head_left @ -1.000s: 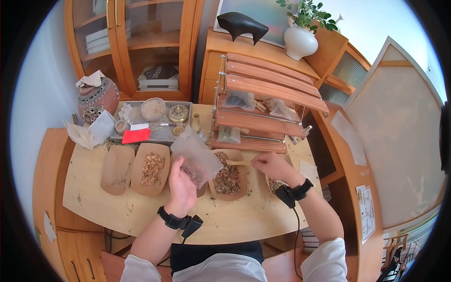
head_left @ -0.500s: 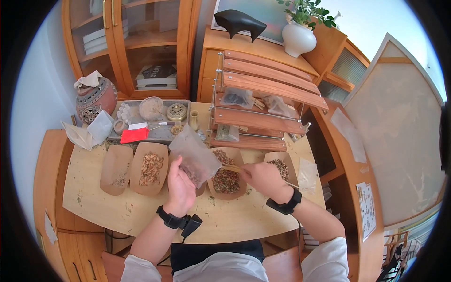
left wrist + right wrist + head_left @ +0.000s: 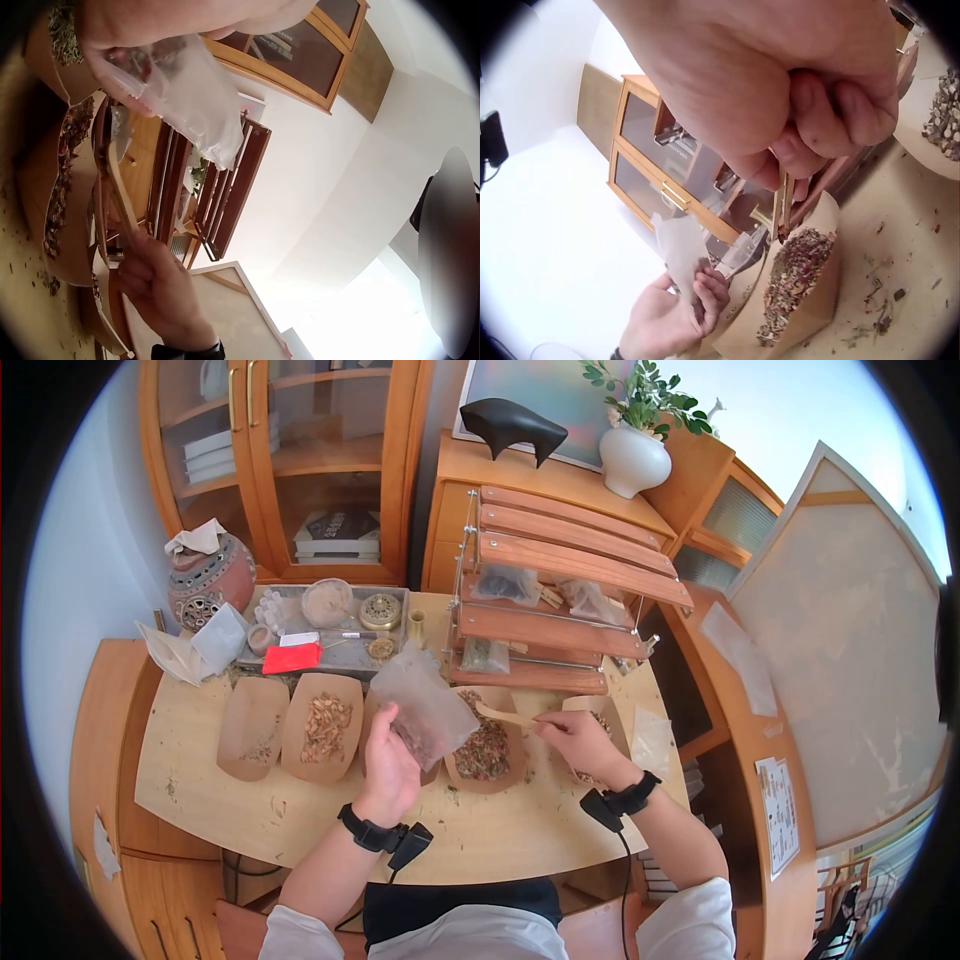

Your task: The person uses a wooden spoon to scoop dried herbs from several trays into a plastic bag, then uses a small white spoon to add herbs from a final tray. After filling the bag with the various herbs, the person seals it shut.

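My left hand holds a translucent bag from below, fingers curled round it. Dark, reddish dried bits show in its bottom. Thumb and fingers of my right hand pinch a slim wooden scoop, which points left toward the bag. In the head view its tip overlaps a brown paper tray filled with mixed dried herbs; the herbs look red, green and tan in the right wrist view. Another paper tray lies partly hidden behind my right hand. Behind the bag, one more tray is mostly covered.
To the left stand a paper tray with few crumbs and one with chunky brown pieces. A grey tray of small tools sits behind them. A slatted wooden rack bears clear bags. A flat clear bag lies at right.
My right hand first swung left and turned over with the scoop near the bag, then turned back and drew right. The left hand stays with the bag. The head view shifted slightly.
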### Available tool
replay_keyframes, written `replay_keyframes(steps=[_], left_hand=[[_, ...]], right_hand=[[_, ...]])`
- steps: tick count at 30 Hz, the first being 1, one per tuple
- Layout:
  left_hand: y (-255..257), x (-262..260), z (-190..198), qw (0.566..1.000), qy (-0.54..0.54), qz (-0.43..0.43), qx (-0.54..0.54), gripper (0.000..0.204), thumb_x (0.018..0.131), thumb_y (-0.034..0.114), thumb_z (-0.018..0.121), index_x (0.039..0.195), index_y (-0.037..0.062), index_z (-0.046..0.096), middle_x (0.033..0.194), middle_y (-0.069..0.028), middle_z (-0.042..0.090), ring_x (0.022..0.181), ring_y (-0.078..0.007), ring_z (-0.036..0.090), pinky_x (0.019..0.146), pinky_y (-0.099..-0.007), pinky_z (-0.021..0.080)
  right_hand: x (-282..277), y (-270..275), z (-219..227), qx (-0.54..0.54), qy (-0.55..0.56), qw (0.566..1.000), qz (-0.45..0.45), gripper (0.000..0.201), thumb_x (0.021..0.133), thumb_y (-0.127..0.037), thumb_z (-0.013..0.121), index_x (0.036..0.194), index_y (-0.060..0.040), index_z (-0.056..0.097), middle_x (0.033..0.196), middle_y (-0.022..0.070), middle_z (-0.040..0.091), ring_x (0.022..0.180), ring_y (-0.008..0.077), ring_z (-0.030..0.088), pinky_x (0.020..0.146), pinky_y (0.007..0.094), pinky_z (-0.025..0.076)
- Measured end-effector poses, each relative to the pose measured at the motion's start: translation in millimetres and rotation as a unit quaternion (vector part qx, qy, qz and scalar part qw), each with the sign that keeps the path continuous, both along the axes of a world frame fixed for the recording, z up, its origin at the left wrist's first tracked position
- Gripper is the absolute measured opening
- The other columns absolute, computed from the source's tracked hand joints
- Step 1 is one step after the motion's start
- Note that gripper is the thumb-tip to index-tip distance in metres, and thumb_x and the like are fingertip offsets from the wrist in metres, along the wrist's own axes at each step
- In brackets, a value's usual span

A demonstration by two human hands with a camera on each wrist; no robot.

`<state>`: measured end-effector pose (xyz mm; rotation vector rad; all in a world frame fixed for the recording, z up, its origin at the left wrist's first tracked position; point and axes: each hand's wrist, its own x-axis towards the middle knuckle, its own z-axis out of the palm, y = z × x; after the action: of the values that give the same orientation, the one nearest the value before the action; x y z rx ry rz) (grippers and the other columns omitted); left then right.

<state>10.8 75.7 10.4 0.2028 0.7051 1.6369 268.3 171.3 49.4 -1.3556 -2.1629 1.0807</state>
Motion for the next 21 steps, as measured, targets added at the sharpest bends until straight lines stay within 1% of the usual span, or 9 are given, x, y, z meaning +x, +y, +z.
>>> replay_keyframes(steps=[2, 4, 7, 10, 11, 14, 17, 19, 21], left_hand=[[1.3, -0.1, -2.0, 1.000, 0.000, -0.009, 0.000, 0.046, 0.095, 0.041, 0.053, 0.131, 0.0121, 0.048, 0.122, -0.0021, 0.059, 0.111, -0.0181, 0.058, 0.092, -0.0376, 0.049], [0.0, 0.4, 1.6, 1.000, 0.009, -0.022, 0.004, 0.046, 0.096, 0.040, 0.053, 0.132, 0.0119, 0.047, 0.124, -0.0027, 0.058, 0.114, -0.0188, 0.058, 0.095, -0.0384, 0.049], [0.2, 2.4, 3.3, 0.999, 0.014, -0.038, 0.018, 0.047, 0.097, 0.039, 0.051, 0.134, 0.0115, 0.045, 0.128, -0.0036, 0.057, 0.119, -0.0200, 0.056, 0.099, -0.0400, 0.047], [-0.5, 4.1, 5.2, 0.997, 0.016, -0.063, 0.028, 0.047, 0.097, 0.038, 0.050, 0.135, 0.0107, 0.044, 0.132, -0.0045, 0.055, 0.124, -0.0211, 0.054, 0.102, -0.0413, 0.046], [-0.8, 4.3, 5.8, 0.997, 0.018, -0.073, 0.030, 0.047, 0.098, 0.038, 0.050, 0.136, 0.0104, 0.043, 0.133, -0.0048, 0.054, 0.125, -0.0214, 0.053, 0.103, -0.0417, 0.045], [-1.0, 6.4, 5.1, 0.995, 0.023, -0.087, 0.036, 0.055, 0.099, 0.037, 0.047, 0.142, 0.0051, 0.038, 0.138, -0.0088, 0.052, 0.128, -0.0231, 0.051, 0.108, -0.0411, 0.041], [-0.9, 7.8, 5.9, 0.995, 0.028, -0.086, 0.031, 0.046, 0.098, 0.038, 0.049, 0.134, 0.0108, 0.044, 0.132, -0.0049, 0.054, 0.124, -0.0209, 0.054, 0.103, -0.0414, 0.045], [-1.5, 7.2, 6.2, 0.995, 0.031, -0.089, 0.032, 0.045, 0.098, 0.038, 0.049, 0.133, 0.0110, 0.044, 0.131, -0.0046, 0.054, 0.123, -0.0206, 0.054, 0.103, -0.0412, 0.045], [-1.5, 6.5, 5.3, 0.995, 0.030, -0.086, 0.034, 0.044, 0.098, 0.038, 0.049, 0.133, 0.0110, 0.045, 0.131, -0.0044, 0.054, 0.123, -0.0203, 0.054, 0.102, -0.0408, 0.045]], right_hand=[[4.7, -0.9, 10.7, -0.009, 0.008, 1.000, -0.012, 0.028, 0.095, -0.021, 0.063, 0.108, 0.0039, 0.069, 0.083, 0.0050, 0.068, 0.075, 0.0093, 0.057, 0.070, 0.0259, 0.048], [6.6, -1.7, 24.1, -0.033, 0.026, 0.999, -0.023, 0.030, 0.096, -0.021, 0.062, 0.109, 0.0048, 0.069, 0.085, 0.0024, 0.067, 0.078, 0.0078, 0.056, 0.071, 0.0245, 0.047], [1.0, -7.9, 48.0, -0.060, 0.095, 0.993, -0.022, 0.032, 0.097, -0.022, 0.061, 0.111, 0.0049, 0.068, 0.080, -0.0017, 0.063, 0.073, 0.0048, 0.052, 0.068, 0.0234, 0.045], [-10.0, -16.4, 68.0, -0.069, 0.098, 0.993, -0.016, 0.032, 0.097, -0.023, 0.061, 0.112, 0.0048, 0.068, 0.082, -0.0032, 0.063, 0.076, 0.0041, 0.051, 0.069, 0.0230, 0.045], [-12.8, -16.6, 67.8, -0.076, 0.103, 0.992, -0.010, 0.032, 0.097, -0.023, 0.062, 0.112, 0.0048, 0.068, 0.082, -0.0029, 0.063, 0.077, 0.0042, 0.051, 0.070, 0.0230, 0.045], [-19.9, -16.7, 65.1, -0.088, 0.105, 0.990, 0.013, 0.033, 0.097, -0.023, 0.062, 0.113, 0.0051, 0.068, 0.082, -0.0022, 0.063, 0.076, 0.0047, 0.051, 0.070, 0.0232, 0.045], [-23.3, -18.3, 64.8, -0.076, 0.078, 0.993, 0.037, 0.033, 0.097, -0.023, 0.062, 0.114, 0.0052, 0.068, 0.081, -0.0012, 0.063, 0.075, 0.0056, 0.051, 0.069, 0.0238, 0.045], [-25.4, -24.5, 74.4, -0.056, 0.049, 0.996, 0.044, 0.033, 0.096, -0.023, 0.063, 0.114, 0.0048, 0.067, 0.079, 0.0001, 0.063, 0.073, 0.0061, 0.051, 0.068, 0.0242, 0.045], [-21.2, -27.2, 75.5, -0.037, 0.055, 0.997, 0.039, 0.033, 0.096, -0.023, 0.063, 0.114, 0.0039, 0.068, 0.078, 0.0012, 0.063, 0.072, 0.0063, 0.051, 0.067, 0.0250, 0.045]])
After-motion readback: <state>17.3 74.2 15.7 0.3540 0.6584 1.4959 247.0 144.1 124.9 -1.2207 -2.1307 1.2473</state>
